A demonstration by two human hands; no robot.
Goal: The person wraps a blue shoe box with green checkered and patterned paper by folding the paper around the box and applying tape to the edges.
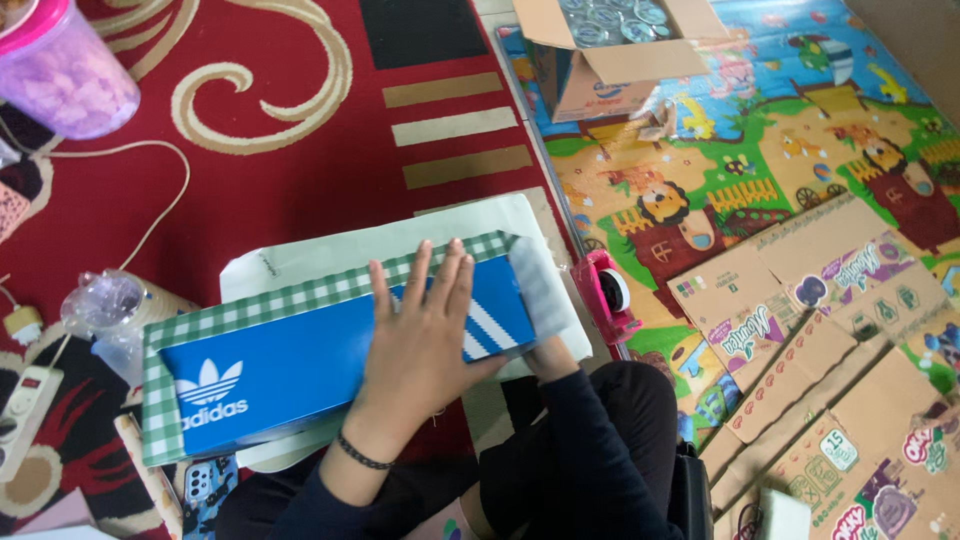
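Blue shoebox (290, 365) half-wrapped in green checked paper (300, 298): left hand (420, 335) flat, pinning it; right hand (550, 355) gripping the end, fingers hidden; pink tape dispenser (607, 297) beside

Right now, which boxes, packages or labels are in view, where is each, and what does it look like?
Shoe box: centre, under the left hand; long, blue with white stripes, half wrapped in green-checked paper.
Open carton: top centre, brown, flaps up, clear lids inside.
Flattened cartons: right, brown with colourful printed labels.
Tape dispenser: right of the shoe box, pink.
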